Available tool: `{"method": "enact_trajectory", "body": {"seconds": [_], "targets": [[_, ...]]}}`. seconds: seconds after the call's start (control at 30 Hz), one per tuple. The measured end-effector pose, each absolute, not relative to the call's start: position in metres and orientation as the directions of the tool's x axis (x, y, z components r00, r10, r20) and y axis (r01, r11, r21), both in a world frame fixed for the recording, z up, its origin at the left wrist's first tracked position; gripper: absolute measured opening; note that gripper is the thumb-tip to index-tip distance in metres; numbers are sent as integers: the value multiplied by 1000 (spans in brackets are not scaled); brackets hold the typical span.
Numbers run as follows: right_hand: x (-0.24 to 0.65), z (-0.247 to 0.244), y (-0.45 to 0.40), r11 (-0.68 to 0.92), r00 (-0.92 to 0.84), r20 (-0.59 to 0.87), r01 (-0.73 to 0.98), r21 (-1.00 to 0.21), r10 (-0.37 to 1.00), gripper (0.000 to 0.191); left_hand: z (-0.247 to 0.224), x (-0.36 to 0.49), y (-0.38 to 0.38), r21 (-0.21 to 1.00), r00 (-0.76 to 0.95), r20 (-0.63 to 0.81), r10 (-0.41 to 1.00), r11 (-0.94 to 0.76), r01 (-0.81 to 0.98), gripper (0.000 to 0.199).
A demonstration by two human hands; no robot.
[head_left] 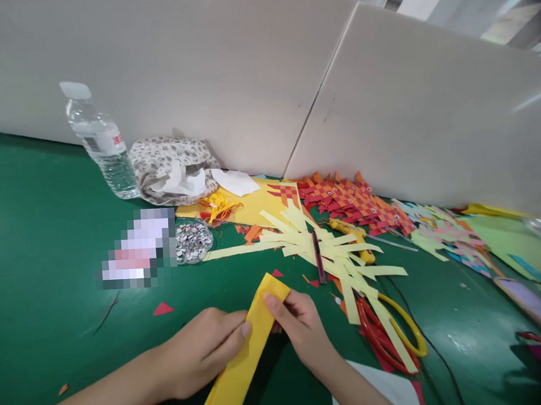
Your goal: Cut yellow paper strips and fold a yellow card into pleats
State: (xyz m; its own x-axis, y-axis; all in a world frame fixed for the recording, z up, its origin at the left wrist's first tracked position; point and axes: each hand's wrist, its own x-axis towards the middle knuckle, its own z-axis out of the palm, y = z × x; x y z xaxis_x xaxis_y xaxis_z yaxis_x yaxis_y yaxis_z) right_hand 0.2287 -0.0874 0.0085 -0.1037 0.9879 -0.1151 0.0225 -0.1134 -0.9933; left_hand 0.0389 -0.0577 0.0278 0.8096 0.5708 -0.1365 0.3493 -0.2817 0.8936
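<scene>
Both my hands grip a long folded strip of yellow paper (pixel 247 367), tilted with its upper end leaning away to the right. My left hand (pixel 209 344) pinches its left edge about midway, thumb on top. Near the far end, my right hand (pixel 299 322) holds the other edge between thumb and fingers; its fingertips are partly hidden behind the paper. The strip's lower end runs out of view. Just beyond it lie loose pale yellow paper strips (pixel 341 259) with a dark red craft knife (pixel 319 257) on top. A small red paper scrap (pixel 162 308) lies beyond my left hand.
A water bottle (pixel 102 145) and a patterned tissue pouch (pixel 173 168) stand by the partition (pixel 177 68). Near them are a bag of googly eyes (pixel 193 241) and a blurred-out phone-like object (pixel 137 249). Rightward lie woven red-orange paper fish (pixel 343 195), a yellow glue gun (pixel 351 231) and scissors (pixel 415 322).
</scene>
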Motion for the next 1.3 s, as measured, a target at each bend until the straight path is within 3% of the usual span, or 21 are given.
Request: {"method": "enact_trajectory", "body": {"seconds": [0.23, 0.37, 0.7, 1.03, 1.17, 1.3], "targets": [[224, 9, -88, -39, -154, -70, 191, -981, 986, 36, 32, 42, -58, 892, 768, -163, 620, -241, 383, 38], [224, 10, -88, -89, -205, -120, 154, -984, 971, 35, 33, 41, -57, 890, 770, -184, 612, -228, 394, 38], [225, 14, -87, -23, -134, -68, 311, -950, 989, 48, 41, 40, -56, 905, 799, -154, 581, -240, 350, 35], [225, 13, -85, -144, -207, -156, 73, -987, 966, 42, 35, 41, -56, 879, 807, -167, 566, -285, 382, 36], [226, 13, -85, -93, -144, -119, 180, -979, 982, 44, 28, 41, -57, 873, 773, -172, 610, -270, 407, 36], [231, 13, -82, -88, 62, -76, 220, -972, 995, 45, 24, 39, -54, 861, 737, -175, 653, -262, 436, 35]]}}
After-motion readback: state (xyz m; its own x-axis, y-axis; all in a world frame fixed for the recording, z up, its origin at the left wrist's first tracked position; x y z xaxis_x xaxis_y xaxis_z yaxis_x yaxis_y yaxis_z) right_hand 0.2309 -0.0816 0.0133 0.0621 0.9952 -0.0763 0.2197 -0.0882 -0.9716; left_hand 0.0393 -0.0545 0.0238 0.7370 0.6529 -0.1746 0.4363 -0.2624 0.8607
